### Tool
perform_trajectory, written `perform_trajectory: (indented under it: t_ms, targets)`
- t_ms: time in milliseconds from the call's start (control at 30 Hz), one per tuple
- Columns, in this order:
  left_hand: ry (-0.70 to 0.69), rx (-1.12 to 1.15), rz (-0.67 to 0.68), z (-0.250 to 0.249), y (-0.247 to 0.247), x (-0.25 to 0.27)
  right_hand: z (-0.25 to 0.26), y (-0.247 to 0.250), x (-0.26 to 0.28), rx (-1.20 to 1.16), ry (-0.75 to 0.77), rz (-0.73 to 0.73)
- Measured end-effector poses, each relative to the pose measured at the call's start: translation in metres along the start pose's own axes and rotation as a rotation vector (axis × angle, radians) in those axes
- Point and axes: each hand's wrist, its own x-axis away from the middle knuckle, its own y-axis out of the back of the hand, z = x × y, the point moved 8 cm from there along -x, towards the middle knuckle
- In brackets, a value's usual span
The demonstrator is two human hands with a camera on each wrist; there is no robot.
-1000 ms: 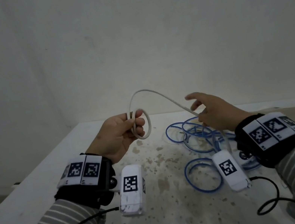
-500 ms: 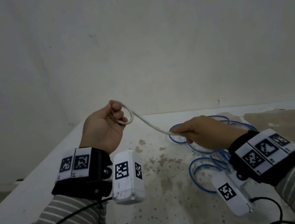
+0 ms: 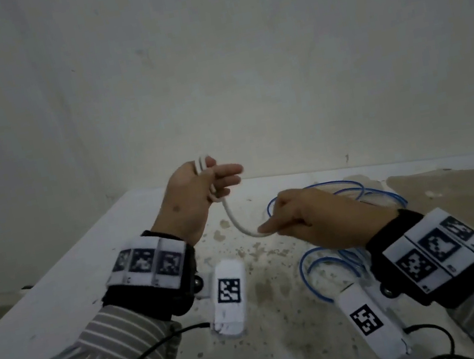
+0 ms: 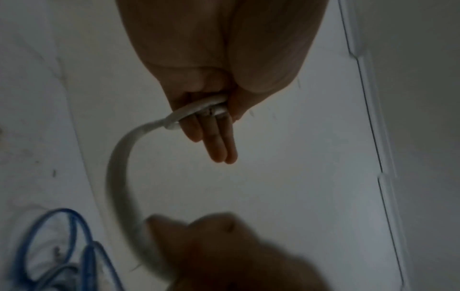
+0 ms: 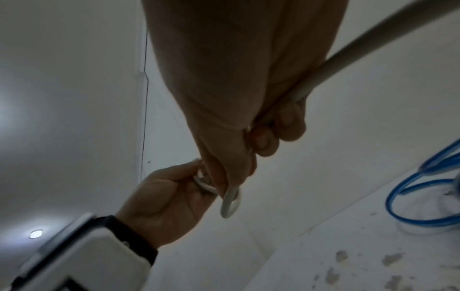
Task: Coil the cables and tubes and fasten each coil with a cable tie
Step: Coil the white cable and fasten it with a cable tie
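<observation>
Plain off-white wall (image 3: 241, 67), white stained tabletop (image 3: 60, 299), dim light, ceiling lamp (image 5: 36, 234)

head view downward, wrist views close, sharing cable (image 3: 234, 218)

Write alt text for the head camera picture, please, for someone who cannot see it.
Two hands coil a white cable above a stained white table: the left hand holds small loops, the right hand pinches the cable lower down. A loose blue cable lies on the table behind the right hand.
</observation>
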Motion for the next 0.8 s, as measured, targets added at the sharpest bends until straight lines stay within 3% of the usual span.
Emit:
perform_trajectory:
  t_ms: [133, 267, 500, 633, 800]
  targets:
    - [0.0, -0.603, 0.215, 0.017, -0.034, 0.012, 0.012, 0.016, -0.003, -0.083, 0.053, -0.14]
    - [0.137, -0.708, 0.469, 0.034, -0.052, 0.028, 0.007, 0.034, 0.0, -0.18, 0.028, -0.242]
    - [0.266, -0.431, 0.506, 0.026, -0.052, 0.038, -0.008, 0.051, 0.01, -0.298, 0.006, -0.273]
    - [0.307, -0.283, 0.513, 0.021, -0.048, 0.037, -0.029, 0.061, 0.013, -0.452, -0.079, -0.344]
    - [0.295, -0.085, 0.418, 0.017, -0.038, 0.033, -0.052, 0.039, 0.017, -0.586, -0.185, -0.312]
